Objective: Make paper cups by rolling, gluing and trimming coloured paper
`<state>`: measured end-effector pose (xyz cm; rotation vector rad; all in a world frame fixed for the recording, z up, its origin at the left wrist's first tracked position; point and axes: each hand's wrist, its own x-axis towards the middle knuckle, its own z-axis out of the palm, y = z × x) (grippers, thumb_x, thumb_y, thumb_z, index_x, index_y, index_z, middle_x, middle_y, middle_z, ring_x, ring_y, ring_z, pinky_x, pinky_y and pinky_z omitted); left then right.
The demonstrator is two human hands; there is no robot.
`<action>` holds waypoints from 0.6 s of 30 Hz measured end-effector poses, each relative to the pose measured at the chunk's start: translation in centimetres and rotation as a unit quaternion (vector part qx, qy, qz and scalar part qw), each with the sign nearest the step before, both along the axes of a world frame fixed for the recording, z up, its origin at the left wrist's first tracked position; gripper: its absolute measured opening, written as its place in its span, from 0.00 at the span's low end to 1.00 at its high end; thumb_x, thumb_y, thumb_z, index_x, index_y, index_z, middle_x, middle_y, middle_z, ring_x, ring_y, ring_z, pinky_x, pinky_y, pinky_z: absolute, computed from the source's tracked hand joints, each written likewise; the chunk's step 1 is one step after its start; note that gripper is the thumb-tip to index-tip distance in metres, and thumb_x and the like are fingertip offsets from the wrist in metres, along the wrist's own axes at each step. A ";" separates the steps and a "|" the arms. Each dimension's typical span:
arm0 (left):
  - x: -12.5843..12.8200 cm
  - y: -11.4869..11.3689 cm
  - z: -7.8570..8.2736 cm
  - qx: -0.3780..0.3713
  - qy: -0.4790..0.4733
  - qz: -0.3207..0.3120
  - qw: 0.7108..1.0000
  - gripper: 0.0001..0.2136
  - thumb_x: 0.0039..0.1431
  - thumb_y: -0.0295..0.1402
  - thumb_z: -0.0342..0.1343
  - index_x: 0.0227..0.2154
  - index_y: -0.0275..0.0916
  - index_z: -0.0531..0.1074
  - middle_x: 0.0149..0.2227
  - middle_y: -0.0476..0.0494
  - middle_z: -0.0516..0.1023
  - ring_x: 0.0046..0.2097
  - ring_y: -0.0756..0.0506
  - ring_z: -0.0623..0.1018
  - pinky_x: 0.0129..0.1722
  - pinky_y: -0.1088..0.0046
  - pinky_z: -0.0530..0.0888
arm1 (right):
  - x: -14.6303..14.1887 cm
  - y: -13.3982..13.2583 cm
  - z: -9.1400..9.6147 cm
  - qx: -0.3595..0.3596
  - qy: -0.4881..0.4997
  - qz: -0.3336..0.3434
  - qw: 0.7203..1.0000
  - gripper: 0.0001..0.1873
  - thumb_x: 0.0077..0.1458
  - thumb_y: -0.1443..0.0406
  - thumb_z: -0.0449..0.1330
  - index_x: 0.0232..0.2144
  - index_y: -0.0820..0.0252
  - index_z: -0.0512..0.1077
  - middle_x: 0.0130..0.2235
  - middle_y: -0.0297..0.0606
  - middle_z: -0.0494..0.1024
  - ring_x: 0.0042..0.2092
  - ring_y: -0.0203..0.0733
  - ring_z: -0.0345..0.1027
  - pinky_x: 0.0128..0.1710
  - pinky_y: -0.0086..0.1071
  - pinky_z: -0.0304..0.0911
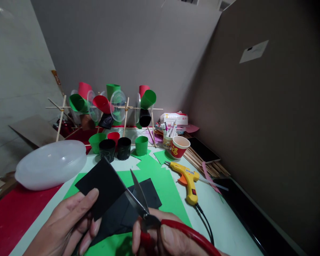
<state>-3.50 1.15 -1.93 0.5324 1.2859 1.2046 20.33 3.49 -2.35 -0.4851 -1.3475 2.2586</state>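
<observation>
My left hand (66, 224) pinches a black paper sheet (101, 185) and holds it up over the table. My right hand (162, 238) grips red-handled scissors (141, 202). The blades stand apart at the sheet's right edge. More black paper (146, 197) lies under them on a green sheet (165, 185) spread over the white table.
A yellow glue gun (188, 179) with a black cord lies to the right. Behind stand green, black and red paper cups (114, 147), a stick frame with cups and clear lids (114, 105), a pen cup (167, 138), a red-white cup (179, 146), wooden sticks (202, 161) and a translucent white lid (50, 163).
</observation>
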 end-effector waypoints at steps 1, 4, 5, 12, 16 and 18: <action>-0.1 -0.1 -0.2 -0.005 0.002 -0.007 1.000 0.24 0.42 0.56 0.73 0.15 0.39 0.74 0.07 0.56 0.61 0.12 0.56 0.60 0.13 0.82 0.61 | 0.0 0.0 0.0 0.013 0.022 0.001 1.000 0.36 0.54 0.37 0.64 0.43 0.65 0.75 0.32 0.38 0.75 0.29 0.33 0.66 0.26 0.24 0.57; -0.4 -0.2 -0.7 -0.019 0.023 -0.010 1.000 0.26 0.38 0.59 0.72 0.14 0.40 0.74 0.06 0.57 0.60 0.11 0.57 0.58 0.11 0.84 0.60 | 0.1 0.1 -0.2 0.030 0.065 0.004 0.997 0.37 0.58 0.37 0.60 0.44 0.67 0.73 0.33 0.39 0.75 0.30 0.33 0.66 0.27 0.23 0.58; -0.4 -0.2 -0.8 -0.013 0.037 -0.010 0.999 0.27 0.38 0.59 0.72 0.13 0.40 0.74 0.05 0.56 0.60 0.11 0.57 0.58 0.10 0.84 0.59 | 0.1 0.1 -0.3 0.028 0.074 0.005 0.997 0.36 0.59 0.38 0.60 0.45 0.67 0.73 0.33 0.39 0.74 0.30 0.33 0.66 0.28 0.24 0.58; -0.1 0.2 -0.4 0.003 -0.003 0.015 1.000 0.25 0.40 0.56 0.73 0.14 0.39 0.73 0.06 0.56 0.61 0.12 0.57 0.60 0.12 0.86 0.60 | 0.0 0.3 -0.6 0.027 0.076 0.004 0.997 0.37 0.59 0.38 0.60 0.44 0.69 0.74 0.32 0.39 0.73 0.30 0.32 0.65 0.28 0.24 0.56; -0.1 0.7 0.3 0.032 -0.020 0.020 0.999 0.26 0.40 0.53 0.74 0.15 0.38 0.68 0.12 0.54 0.68 0.14 0.56 0.63 0.12 0.85 0.60 | -0.2 0.3 -0.6 0.042 0.054 -0.002 0.998 0.36 0.58 0.37 0.60 0.42 0.68 0.76 0.32 0.38 0.73 0.29 0.32 0.64 0.27 0.24 0.54; -0.1 0.8 0.5 0.029 -0.034 0.026 0.999 0.27 0.41 0.53 0.74 0.15 0.39 0.66 0.12 0.53 0.69 0.14 0.56 0.63 0.12 0.84 0.60 | -0.3 0.3 -0.5 0.050 0.040 -0.008 0.998 0.36 0.58 0.37 0.61 0.41 0.67 0.76 0.33 0.38 0.74 0.31 0.33 0.65 0.28 0.25 0.55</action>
